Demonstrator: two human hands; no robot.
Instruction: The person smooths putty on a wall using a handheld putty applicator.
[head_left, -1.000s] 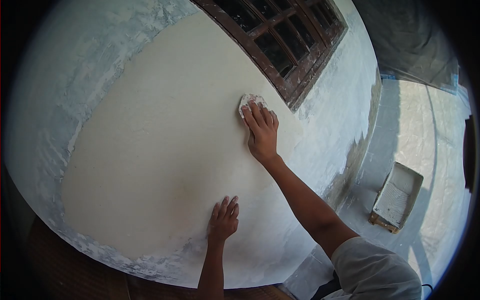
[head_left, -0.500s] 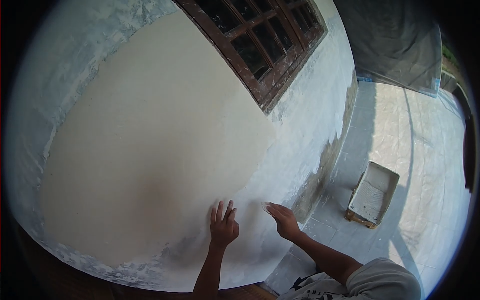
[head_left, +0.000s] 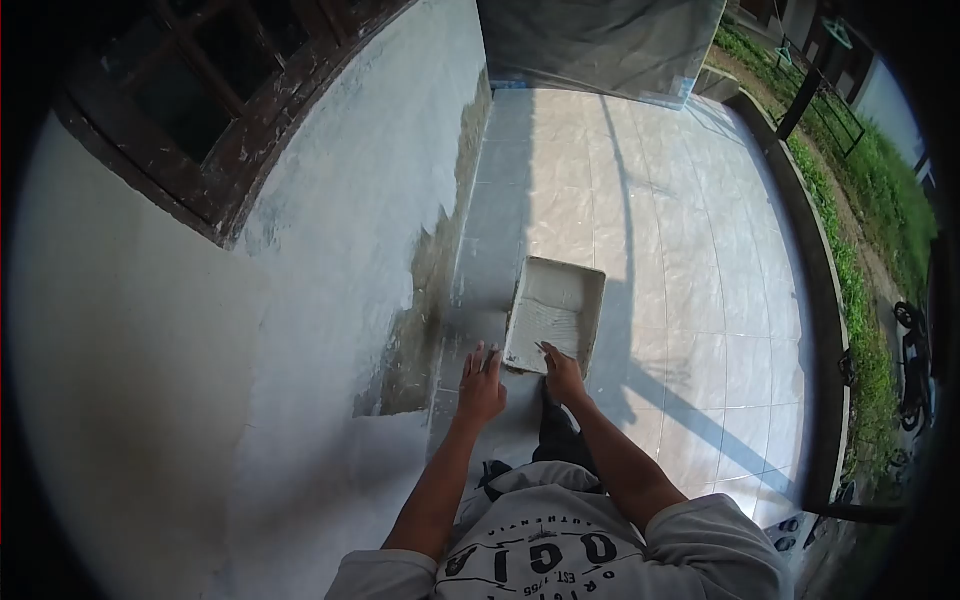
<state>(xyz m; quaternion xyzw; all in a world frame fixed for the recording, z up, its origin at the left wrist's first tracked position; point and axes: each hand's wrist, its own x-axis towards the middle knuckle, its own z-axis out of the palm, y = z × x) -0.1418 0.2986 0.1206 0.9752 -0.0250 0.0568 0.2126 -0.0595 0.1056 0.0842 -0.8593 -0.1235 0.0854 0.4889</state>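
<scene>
My left hand (head_left: 482,390) hovers between the wall and the paint tray, fingers stretched out with pale smears on the tips; nothing is in it. My right hand (head_left: 565,377) is over the near edge of the paint tray (head_left: 597,322), its fingers drawn together. Something thin may stick out at its fingertips, too small to name. The tray is a rectangular pan with a ridged slope and whitish material inside. To the left, the wall (head_left: 330,230) carries patchy white and cream coating, with a bare grey-brown strip along its base.
A brown-framed window (head_left: 215,150) sits in the wall at upper left. Pale sheeting or tiles cover the floor (head_left: 690,270), partly in sunlight. A dark tarp (head_left: 600,45) hangs at the far end. A low kerb (head_left: 815,260) borders grass on the right, with a motorcycle (head_left: 912,365) beyond.
My view has swung right, from the wall toward the floor. Both hands have left the wall area, and the right one is now over the tray.
</scene>
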